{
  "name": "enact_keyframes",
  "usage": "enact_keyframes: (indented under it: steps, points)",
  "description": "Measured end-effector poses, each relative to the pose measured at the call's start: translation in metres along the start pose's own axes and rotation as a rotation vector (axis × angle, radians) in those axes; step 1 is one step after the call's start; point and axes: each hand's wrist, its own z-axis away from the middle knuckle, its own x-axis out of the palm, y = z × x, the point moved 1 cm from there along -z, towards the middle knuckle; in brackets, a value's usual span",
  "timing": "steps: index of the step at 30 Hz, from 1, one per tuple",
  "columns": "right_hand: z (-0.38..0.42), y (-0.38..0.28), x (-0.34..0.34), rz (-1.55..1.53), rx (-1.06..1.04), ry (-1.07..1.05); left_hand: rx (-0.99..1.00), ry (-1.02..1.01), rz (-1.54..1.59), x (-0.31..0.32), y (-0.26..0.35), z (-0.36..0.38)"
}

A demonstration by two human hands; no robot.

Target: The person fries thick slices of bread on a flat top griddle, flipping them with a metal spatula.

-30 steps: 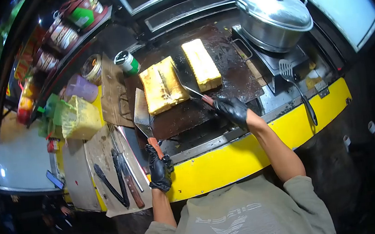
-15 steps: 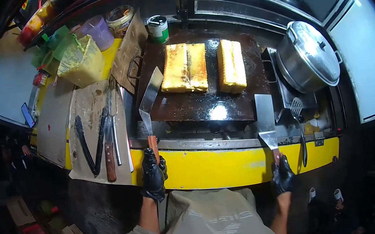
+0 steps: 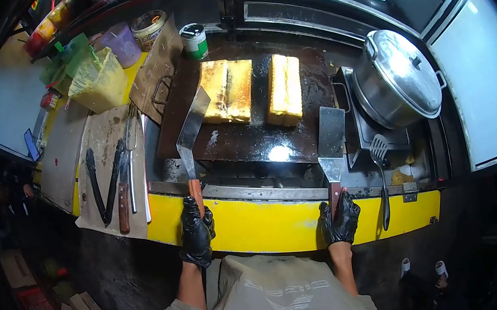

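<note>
My left hand [image 3: 196,232], in a black glove, is closed round the wooden handle of a spatula [image 3: 193,124]. Its wide metal blade reaches over the left part of the dark griddle [image 3: 229,148], beside a browned block of bread [image 3: 227,90]. In my right hand [image 3: 340,221], also gloved in black, is a second flat spatula [image 3: 331,134], its blade over the griddle's front right corner. A narrower block of toasted bread [image 3: 284,89] lies right of the first one. Neither blade appears to be under the bread.
A lidded pot [image 3: 397,76] stands on a stove at right, with a slotted turner [image 3: 379,159] before it. Black tongs [image 3: 106,182] and a wooden-handled knife [image 3: 124,207] lie on cardboard at left. Behind them are a yellowish tub [image 3: 98,83] and a green-white can [image 3: 193,41].
My right hand has moved left and slightly up with its spatula, nearer the bread. The view has shifted a little to the right. The bread stays put on the griddle.
</note>
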Motion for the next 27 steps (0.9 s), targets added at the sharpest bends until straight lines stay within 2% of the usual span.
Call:
enact_keyframes:
  steps: [3,7,9,11,19,21,23,24,25,27]
  points:
    - [0.000,0.004,-0.003,0.000,0.026,-0.057,0.028,0.048,-0.024,0.008,-0.007,0.003]
    - [0.001,0.003,-0.007,0.013,0.003,-0.022,0.093,0.095,-0.035,0.030,0.004,0.012]
    - [0.004,0.002,-0.011,-0.012,0.010,-0.052,0.135,0.022,-0.045,0.029,0.002,0.012]
    - [0.006,0.001,-0.013,-0.032,0.029,-0.044,0.050,-0.073,-0.041,0.029,0.003,0.012]
    - [0.005,0.003,-0.013,-0.122,0.068,-0.003,0.158,-0.013,-0.128,0.027,-0.006,-0.002]
    - [0.005,0.006,-0.010,-0.159,0.088,-0.001,0.111,-0.070,-0.160,0.026,-0.003,-0.004]
    - [0.004,0.011,-0.002,-0.140,0.108,-0.032,0.066,-0.120,-0.185,0.028,0.000,-0.005]
    - [-0.006,0.002,-0.014,-0.149,0.264,-0.155,0.038,-0.153,-0.194,0.030,0.001,-0.006]
    - [-0.015,0.004,-0.018,-0.152,0.268,-0.148,0.010,-0.186,-0.201,0.033,0.001,-0.006]
    - [-0.024,0.009,-0.019,-0.209,0.321,-0.361,0.044,-0.179,-0.180,0.041,0.000,-0.006]
